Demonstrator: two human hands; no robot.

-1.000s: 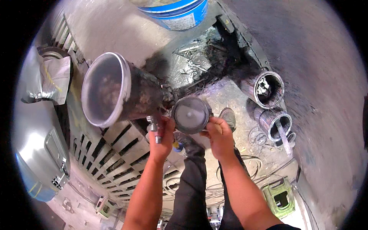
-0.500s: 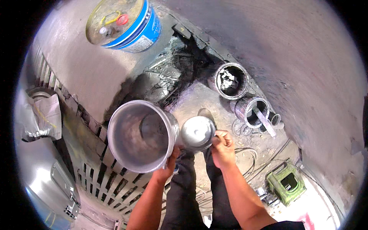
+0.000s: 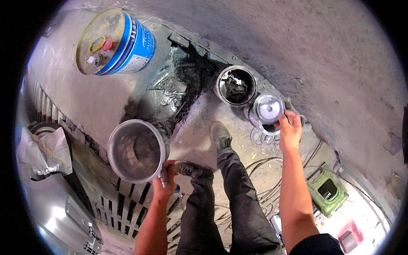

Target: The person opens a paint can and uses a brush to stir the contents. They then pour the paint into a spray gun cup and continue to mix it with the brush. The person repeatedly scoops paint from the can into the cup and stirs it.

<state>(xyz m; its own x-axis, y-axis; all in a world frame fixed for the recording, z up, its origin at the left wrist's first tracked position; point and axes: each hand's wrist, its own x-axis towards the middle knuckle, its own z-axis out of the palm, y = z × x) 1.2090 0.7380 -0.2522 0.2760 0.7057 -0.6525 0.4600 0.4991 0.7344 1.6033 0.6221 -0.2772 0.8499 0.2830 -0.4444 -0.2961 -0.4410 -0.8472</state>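
Observation:
My left hand [image 3: 163, 180] grips the lower edge of a large grey metal bucket [image 3: 137, 151] whose open mouth faces up at me; a small metal tool sticks out below the fingers. My right hand [image 3: 290, 128] is stretched out to the right and holds a round silver lid [image 3: 267, 109] by its rim, right above a small tin on the ground. Just left of it stands an open round can [image 3: 236, 86] with dark residue inside. My legs in dark trousers and a grey shoe [image 3: 221, 135] are between the two hands.
A blue drum [image 3: 114, 41] with a yellow top and a red cap stands at the upper left. A black greasy patch [image 3: 178, 85] stains the concrete. A slatted metal grille [image 3: 114, 204] lies at the lower left, crumpled white sheeting [image 3: 40, 151] at the left, a green device [image 3: 327, 191] with cables at the right.
My right hand has carried the silver lid from beside the bucket out to the tins at the right. The bucket stays in my left hand and has shifted slightly.

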